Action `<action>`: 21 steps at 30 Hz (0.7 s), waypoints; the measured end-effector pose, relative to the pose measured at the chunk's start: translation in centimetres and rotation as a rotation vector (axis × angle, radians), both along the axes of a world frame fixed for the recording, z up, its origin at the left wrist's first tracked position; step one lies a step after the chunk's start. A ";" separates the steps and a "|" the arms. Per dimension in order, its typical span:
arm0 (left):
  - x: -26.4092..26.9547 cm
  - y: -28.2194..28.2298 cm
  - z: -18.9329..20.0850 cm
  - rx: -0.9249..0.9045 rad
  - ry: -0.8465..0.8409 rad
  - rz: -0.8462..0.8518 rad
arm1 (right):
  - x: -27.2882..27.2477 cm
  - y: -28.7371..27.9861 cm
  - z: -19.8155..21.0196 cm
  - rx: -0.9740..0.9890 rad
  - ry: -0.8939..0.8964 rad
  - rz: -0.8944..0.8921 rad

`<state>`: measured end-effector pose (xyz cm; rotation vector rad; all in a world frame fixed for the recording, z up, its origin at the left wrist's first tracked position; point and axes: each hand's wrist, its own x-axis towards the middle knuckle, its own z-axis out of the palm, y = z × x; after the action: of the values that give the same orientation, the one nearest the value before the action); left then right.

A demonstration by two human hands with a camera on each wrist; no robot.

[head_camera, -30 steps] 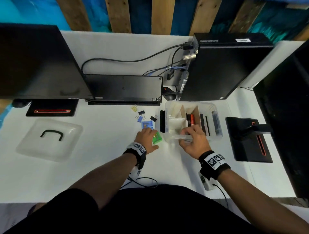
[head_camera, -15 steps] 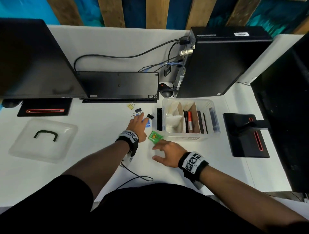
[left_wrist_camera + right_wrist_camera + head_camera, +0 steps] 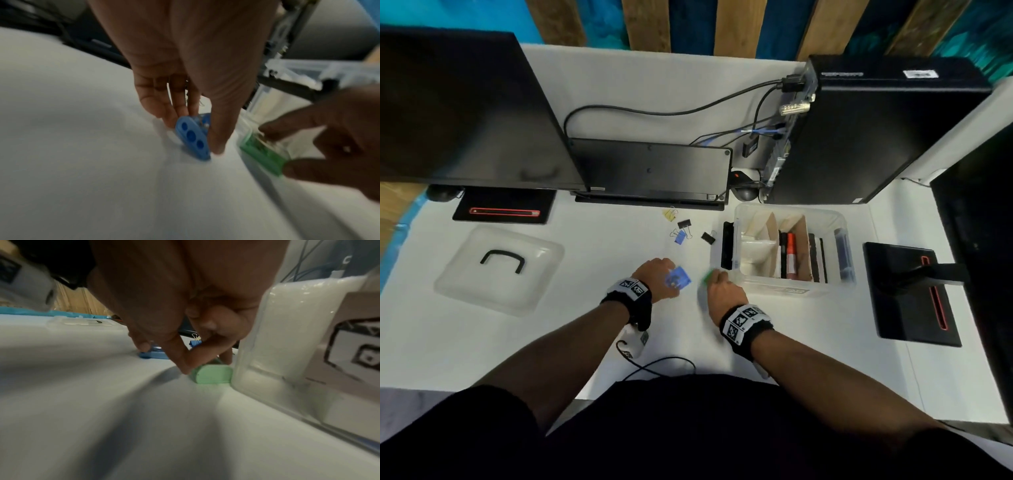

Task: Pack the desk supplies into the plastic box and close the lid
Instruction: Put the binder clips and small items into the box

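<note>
- Worktop (image 3: 592, 342) carries your open plastic box (image 3: 791, 289) at right and its lid (image 3: 500, 270) well apart at left; binder clips (image 3: 681, 236) lie between, nearer the box.
- Your left hand (image 3: 657, 279) has its grip pinched on the blue dispenser (image 3: 193, 139); only the left wrist view shows its edge touching the worktop.
- Your right hand (image 3: 722, 291) has its grip pinched on the green dispenser (image 3: 213, 374); the right wrist view shows it just beside the box wall.

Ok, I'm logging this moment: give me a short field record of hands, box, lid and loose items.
left hand: grips blue case, tilted on desk
right hand: pinches green case beside plastic box
plastic box: open, pens and dividers inside
lid: off, at left
binder clips: loose on desk
</note>
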<state>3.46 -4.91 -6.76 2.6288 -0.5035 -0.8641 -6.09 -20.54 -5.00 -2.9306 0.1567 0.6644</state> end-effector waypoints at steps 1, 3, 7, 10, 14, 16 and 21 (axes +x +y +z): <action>0.1 0.5 -0.1 -0.002 0.043 0.016 | 0.0 -0.1 -0.1 -0.003 0.010 -0.001; -0.2 1.5 0.0 -0.040 0.098 0.056 | 0.1 -0.3 -0.1 0.025 0.031 -0.030; -1.6 3.1 0.1 -0.188 0.013 0.050 | 0.0 -0.6 -0.3 0.104 0.024 -0.070; -2.7 3.8 0.1 -0.242 -0.022 0.024 | -0.7 -0.7 -1.1 0.172 -0.031 0.012; -3.3 4.0 0.5 -0.254 0.046 0.001 | -1.4 -1.0 -1.6 0.277 -0.057 -0.044; -3.5 3.9 0.9 -0.287 0.089 0.013 | -1.3 -1.3 -1.6 0.322 -0.058 -0.097; -3.6 2.5 1.4 -0.325 0.103 -0.003 | -0.5 -1.5 -1.7 0.360 0.006 -0.078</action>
<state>-0.11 -2.46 -5.35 2.2787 -0.5676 -0.8348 -6.56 -21.99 -6.73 -2.5653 0.1345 0.6175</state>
